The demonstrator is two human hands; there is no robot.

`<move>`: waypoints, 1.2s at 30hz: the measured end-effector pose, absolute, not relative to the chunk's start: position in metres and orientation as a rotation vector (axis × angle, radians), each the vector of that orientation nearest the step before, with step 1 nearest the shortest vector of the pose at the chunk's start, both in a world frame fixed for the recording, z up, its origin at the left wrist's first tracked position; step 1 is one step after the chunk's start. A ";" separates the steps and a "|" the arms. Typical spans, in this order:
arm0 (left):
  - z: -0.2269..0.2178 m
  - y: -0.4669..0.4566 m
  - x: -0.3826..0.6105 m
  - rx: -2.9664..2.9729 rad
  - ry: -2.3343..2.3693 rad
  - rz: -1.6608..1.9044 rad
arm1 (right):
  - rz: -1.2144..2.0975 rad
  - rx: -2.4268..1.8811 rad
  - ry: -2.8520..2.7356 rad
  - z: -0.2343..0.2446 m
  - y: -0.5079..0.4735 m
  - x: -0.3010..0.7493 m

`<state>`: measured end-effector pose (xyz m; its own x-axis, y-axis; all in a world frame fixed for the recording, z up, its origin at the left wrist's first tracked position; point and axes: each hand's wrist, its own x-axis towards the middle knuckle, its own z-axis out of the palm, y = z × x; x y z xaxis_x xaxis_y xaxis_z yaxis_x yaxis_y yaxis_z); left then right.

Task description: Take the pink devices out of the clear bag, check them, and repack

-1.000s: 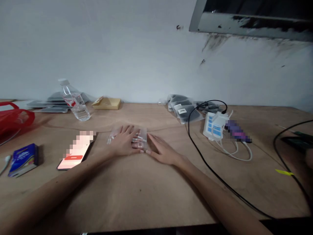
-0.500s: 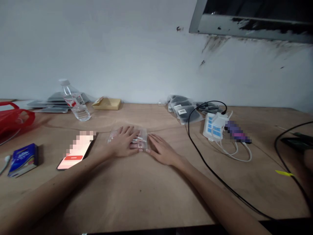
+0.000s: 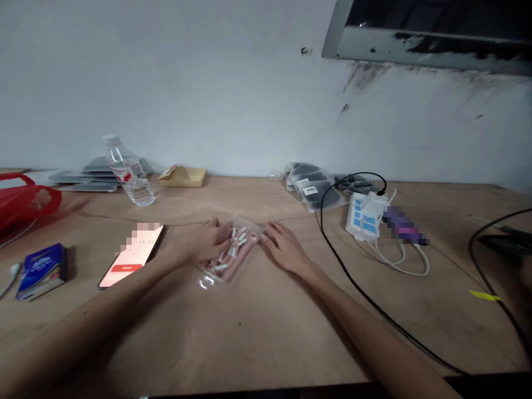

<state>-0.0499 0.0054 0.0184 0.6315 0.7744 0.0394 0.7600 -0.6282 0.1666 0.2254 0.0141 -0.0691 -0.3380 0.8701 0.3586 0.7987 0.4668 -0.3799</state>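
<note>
A clear plastic bag (image 3: 238, 260) lies tilted on the table, with several small white-ended sticks and pinkish strips inside. My left hand (image 3: 208, 242) is closed at the bag's left side, fingers curled over its edge. At the bag's upper right corner, my right hand (image 3: 286, 249) has the corner between thumb and fingers. Both forearms rest low over the table. Part of the bag is hidden beneath my left hand.
Left of my arms are a lit phone (image 3: 135, 257), a blue tissue pack (image 3: 41, 271) and a red bag (image 3: 25, 205). Behind stand a water bottle (image 3: 133, 180) and a yellow box (image 3: 185, 177). Grey packets (image 3: 311, 188), a white power strip (image 3: 363, 216) and a black cable (image 3: 357, 288) lie right.
The bag has turned to a slant and slid nearer and right. My left hand has curled from lying flat over it; my right hand has shifted slightly right to its corner.
</note>
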 end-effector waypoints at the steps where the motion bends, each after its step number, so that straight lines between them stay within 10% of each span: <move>1: 0.018 0.006 -0.050 2.673 1.304 0.163 | 0.195 -1.400 -2.150 -0.071 0.017 0.228; 36: -0.054 0.008 -0.051 2.656 1.552 0.348 | 0.274 -1.234 -2.558 -0.062 0.015 0.249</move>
